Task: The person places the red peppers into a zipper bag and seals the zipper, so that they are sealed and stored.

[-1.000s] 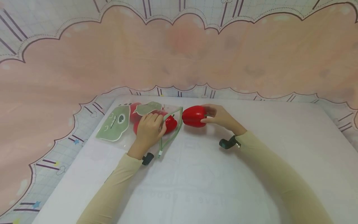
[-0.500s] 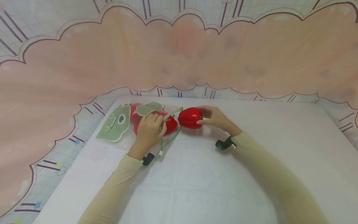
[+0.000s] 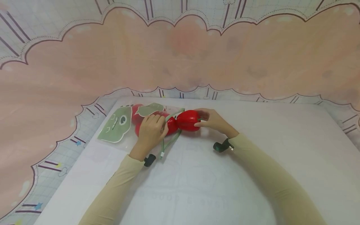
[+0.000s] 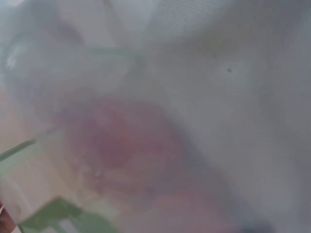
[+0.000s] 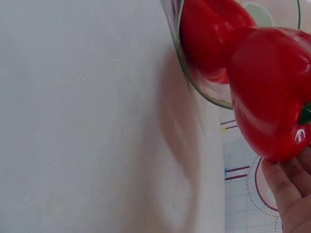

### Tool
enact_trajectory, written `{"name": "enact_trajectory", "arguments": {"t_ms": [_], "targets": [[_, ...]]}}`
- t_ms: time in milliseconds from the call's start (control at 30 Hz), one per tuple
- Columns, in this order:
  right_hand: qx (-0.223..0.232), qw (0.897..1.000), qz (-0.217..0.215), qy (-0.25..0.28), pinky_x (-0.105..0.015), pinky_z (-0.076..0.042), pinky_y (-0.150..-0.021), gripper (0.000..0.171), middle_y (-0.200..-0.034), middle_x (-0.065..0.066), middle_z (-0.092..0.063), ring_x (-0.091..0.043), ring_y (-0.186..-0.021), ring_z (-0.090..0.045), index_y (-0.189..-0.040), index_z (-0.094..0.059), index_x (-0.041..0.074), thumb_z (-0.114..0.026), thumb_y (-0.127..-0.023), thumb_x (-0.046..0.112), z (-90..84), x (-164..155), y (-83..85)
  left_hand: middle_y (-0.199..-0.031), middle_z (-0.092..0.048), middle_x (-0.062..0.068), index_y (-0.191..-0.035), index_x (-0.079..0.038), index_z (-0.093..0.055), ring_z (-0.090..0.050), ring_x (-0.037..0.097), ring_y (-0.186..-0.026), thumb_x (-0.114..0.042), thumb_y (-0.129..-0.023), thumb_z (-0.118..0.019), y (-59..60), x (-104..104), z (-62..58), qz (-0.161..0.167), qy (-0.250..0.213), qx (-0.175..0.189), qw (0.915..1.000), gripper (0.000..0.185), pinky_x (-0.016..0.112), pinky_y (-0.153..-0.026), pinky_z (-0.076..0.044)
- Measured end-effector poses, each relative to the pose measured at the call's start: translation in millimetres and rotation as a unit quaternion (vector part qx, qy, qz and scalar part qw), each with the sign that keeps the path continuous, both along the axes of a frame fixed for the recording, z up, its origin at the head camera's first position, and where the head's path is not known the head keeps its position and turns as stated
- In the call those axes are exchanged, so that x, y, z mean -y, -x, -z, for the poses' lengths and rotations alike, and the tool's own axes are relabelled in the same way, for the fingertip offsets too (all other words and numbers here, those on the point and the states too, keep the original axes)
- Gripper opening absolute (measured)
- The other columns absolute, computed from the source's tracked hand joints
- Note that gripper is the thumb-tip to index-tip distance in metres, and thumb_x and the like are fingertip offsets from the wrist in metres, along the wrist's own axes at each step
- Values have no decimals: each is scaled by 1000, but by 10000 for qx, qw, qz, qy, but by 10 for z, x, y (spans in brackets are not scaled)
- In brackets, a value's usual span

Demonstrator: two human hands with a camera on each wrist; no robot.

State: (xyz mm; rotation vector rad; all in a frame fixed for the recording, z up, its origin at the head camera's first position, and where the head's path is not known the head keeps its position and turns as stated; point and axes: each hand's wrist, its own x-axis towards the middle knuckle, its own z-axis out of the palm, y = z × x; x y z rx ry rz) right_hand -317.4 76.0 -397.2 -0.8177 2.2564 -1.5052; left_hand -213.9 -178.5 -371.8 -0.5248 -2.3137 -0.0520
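A clear drawstring bag [image 3: 130, 142] with a green cartoon face lies on its side, its green-edged mouth facing right. My left hand [image 3: 151, 132] grips the bag by the mouth, fingers curled over the plastic. Inside, a red bell pepper [image 3: 172, 125] lies close to the opening, with other red shapes deeper in, blurred by the film. My right hand [image 3: 215, 121] holds a second red bell pepper [image 3: 187, 120] by its stem end. In the right wrist view this held pepper [image 5: 267, 87] overlaps the bag's mouth, and fingers [image 5: 282, 187] show beneath it.
A green cord [image 3: 170, 143] with a white stopper hangs from the bag onto the white table [image 3: 197, 175]. Behind stands a peach patterned cloth [image 3: 180, 59]. Each wrist carries a small dark camera [image 3: 222, 146]. The left wrist view is mostly blurred plastic.
My right hand has moved left with the bell pepper, which now overlaps the bag's mouth in the head view. My left hand and the bag have stayed nearly still.
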Motion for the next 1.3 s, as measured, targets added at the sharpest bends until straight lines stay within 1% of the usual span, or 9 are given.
{"name": "enact_trajectory", "arguments": {"t_ms": [200, 367, 600, 767, 1000, 1133, 1233, 1300], "targets": [[-1, 9999, 28, -116, -43, -40, -105, 63, -137, -12, -52, -28, -127, -50, -136, -46, 6, -72, -80, 18, -7, 8, 0, -74, -62, 11, -82, -4, -59, -59, 27, -75, -16, -79, -66, 2, -10, -6, 25, 8, -24, 10000, 14, 39, -77, -49], [40, 9998, -28, -181, -42, -39, -106, 64, -138, -11, -51, -28, -128, -48, -137, -45, 7, -72, -81, 19, -5, 23, 14, -72, -61, 10, -81, -4, -58, -58, 26, -73, -14, -79, -64, 5, -15, -6, 73, 17, -72, 9999, 12, 38, -75, -48], [64, 9999, -129, -3, -43, -38, -107, 61, -137, -14, -51, -30, -129, -48, -135, -45, 5, -71, -81, 16, -11, 73, 0, -73, -62, 10, -81, -4, -58, -58, 26, -73, -14, -80, -62, 19, -21, 1, 88, 18, -116, 9999, 11, 37, -74, -49], [119, 9998, -149, 23, -42, -39, -106, 60, -136, -14, -51, -29, -128, -48, -135, -45, 5, -71, -81, 14, -10, 112, -11, -72, -61, 10, -80, -4, -57, -57, 26, -71, -13, -80, -61, 16, -26, -2, 116, 1, -156, 9998, 10, 37, -73, -48], [221, 9994, -164, 226, -41, -40, -105, 54, -131, -18, -56, -29, -125, -51, -128, -44, 3, -70, -81, 8, 16, 189, -18, -73, -62, 11, -80, -3, -59, -58, 26, -71, -12, -79, -63, 7, -40, -11, 141, 29, -164, 9998, 10, 38, -72, -48], [224, 9990, -214, 312, -41, -40, -104, 52, -129, -19, -56, -30, -123, -52, -126, -43, 2, -69, -81, 7, 27, 229, -38, -74, -63, 11, -82, -3, -60, -58, 26, -72, -13, -79, -64, 6, -43, -13, 97, 62, -122, 9999, 11, 37, -72, -48], [235, 9988, -256, 342, -42, -41, -104, 53, -130, -19, -56, -30, -124, -51, -128, -44, 3, -69, -81, 8, 34, 254, -50, -74, -63, 11, -81, -3, -59, -58, 26, -72, -13, -80, -64, 12, -46, -13, 76, 77, -110, 9999, 11, 37, -72, -48], [219, 9991, -257, 245, -42, -40, -105, 55, -132, -17, -54, -30, -126, -50, -130, -44, 4, -70, -81, 10, 37, 271, -54, -74, -63, 11, -81, -3, -59, -58, 26, -72, -13, -79, -64, 15, -47, -11, 62, 73, -111, 9999, 11, 37, -73, -49]]}}
